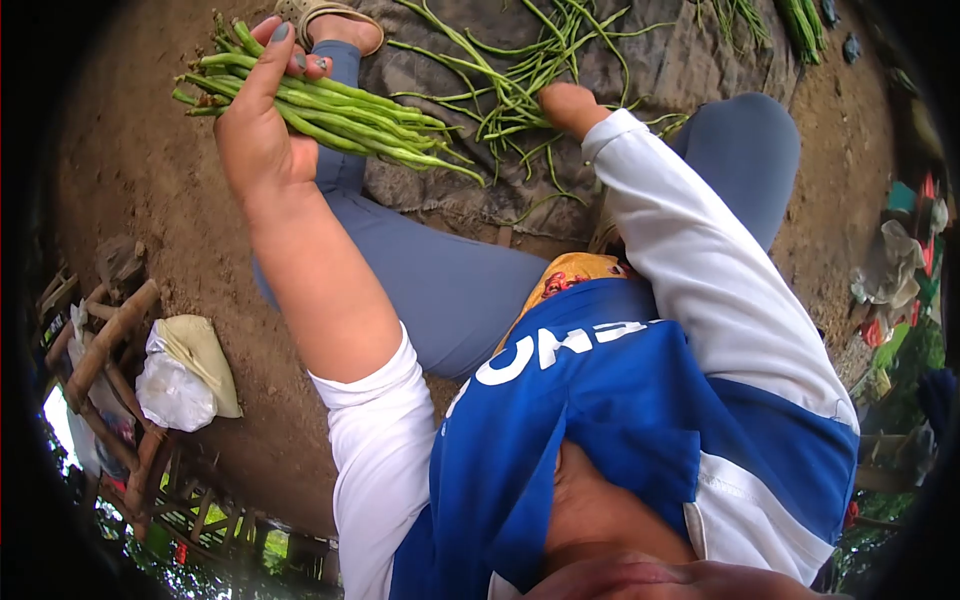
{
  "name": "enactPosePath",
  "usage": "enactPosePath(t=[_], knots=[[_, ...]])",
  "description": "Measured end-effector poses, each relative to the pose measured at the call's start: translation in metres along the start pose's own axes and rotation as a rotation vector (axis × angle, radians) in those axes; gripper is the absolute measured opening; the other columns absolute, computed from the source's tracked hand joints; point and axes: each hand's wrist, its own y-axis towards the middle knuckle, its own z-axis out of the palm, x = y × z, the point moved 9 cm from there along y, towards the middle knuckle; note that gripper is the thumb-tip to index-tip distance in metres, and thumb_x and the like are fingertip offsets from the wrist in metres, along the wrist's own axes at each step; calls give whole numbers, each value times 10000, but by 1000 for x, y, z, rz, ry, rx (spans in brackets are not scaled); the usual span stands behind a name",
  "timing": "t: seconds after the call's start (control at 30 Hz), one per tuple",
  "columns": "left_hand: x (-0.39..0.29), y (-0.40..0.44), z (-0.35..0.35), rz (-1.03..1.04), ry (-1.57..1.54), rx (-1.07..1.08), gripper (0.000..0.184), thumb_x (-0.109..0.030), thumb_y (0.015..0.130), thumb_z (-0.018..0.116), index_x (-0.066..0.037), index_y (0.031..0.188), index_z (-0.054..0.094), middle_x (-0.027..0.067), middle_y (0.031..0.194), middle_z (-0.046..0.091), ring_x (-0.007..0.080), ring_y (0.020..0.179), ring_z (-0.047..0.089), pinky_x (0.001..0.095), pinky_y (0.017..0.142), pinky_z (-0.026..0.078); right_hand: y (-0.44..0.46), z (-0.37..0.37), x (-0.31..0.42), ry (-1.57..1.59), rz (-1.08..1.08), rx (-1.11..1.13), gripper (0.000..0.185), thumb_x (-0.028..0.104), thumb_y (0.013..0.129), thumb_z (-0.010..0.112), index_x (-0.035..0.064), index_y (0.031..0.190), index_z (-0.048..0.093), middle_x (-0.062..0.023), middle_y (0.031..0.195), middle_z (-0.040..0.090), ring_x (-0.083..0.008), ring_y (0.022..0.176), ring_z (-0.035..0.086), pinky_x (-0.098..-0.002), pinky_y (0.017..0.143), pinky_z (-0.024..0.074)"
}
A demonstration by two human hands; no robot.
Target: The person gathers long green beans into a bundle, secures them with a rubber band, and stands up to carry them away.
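Note:
My left hand (262, 135) is closed around a bundle of long green beans (345, 112), held up over my shin. The bean ends stick out past my thumb on the left, and the rest of the bundle points right. My right hand (570, 108) reaches down at the loose long green beans (500, 75), which lie tangled on a dark cloth (400, 185) on the ground. Its fingers are hidden from view, so I cannot tell whether they grip any beans.
More bunches of beans (800, 28) lie at the cloth's far right. A foot in a beige clog (345, 22) rests at the top. On the left, a pale sack (198, 365) sits on bare soil beside a wooden frame (115, 335). Plastic litter (890, 265) lies at right.

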Motion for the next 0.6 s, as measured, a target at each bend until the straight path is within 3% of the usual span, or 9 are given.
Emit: enactPosePath(t=[0.13,0.17,0.2,0.27,0.37,0.43,0.53,0.6], knots=[[0,-2,-1,1,0,8,177,-87,900,643,-3,1036,566,39,749,528,185,726,561,403,847,505,21,13,-26,11,11,82,270,137,836,539,70,1041,702,-168,1115,666,-339,1029,646,-426,833,531],[3,-3,-3,-23,3,-7,165,-94,898,649,-9,1013,568,44,756,547,190,734,576,403,848,510,8,-15,-27,59,115,8,248,120,832,535,54,1003,702,-168,1080,676,-349,1015,649,-437,837,529],[4,-3,-3,-46,5,-22,154,-102,896,655,-16,991,569,49,763,566,196,742,590,403,849,516,5,-38,-36,176,205,-251,219,124,824,550,76,977,699,-155,1047,677,-348,982,651,-444,821,531],[6,-2,-4,-83,3,-24,142,-113,892,666,-25,953,571,60,780,598,205,755,615,402,846,526,-5,-72,-39,174,151,-574,211,127,824,555,116,988,688,-126,1052,657,-325,994,634,-438,803,532],[6,0,-4,-108,-8,-1,135,-120,888,673,-32,920,576,69,802,626,212,764,636,398,833,536,1,-91,-47,102,180,-663,273,118,848,525,192,1064,675,-64,1112,633,-281,1065,594,-402,857,513],[5,0,-4,-90,-11,-5,127,-120,889,671,-34,916,582,68,805,628,211,762,638,396,827,539,10,-95,-45,33,33,-679,284,100,844,526,197,1064,676,-49,1113,634,-272,1073,589,-386,865,511],[4,-2,-1,-69,2,-29,158,-144,854,718,-8,849,638,87,767,648,200,722,654,315,658,530,17,-95,-27,-77,-120,-649,295,95,858,520,205,1087,669,-8,1171,615,-239,1142,551,-375,907,492],[5,-3,2,-68,7,-30,150,-138,853,717,-14,845,635,86,768,648,199,715,653,309,651,528,29,-87,-17,-159,-233,-675,294,101,866,516,205,1094,669,-7,1177,615,-230,1150,545,-376,906,492]])
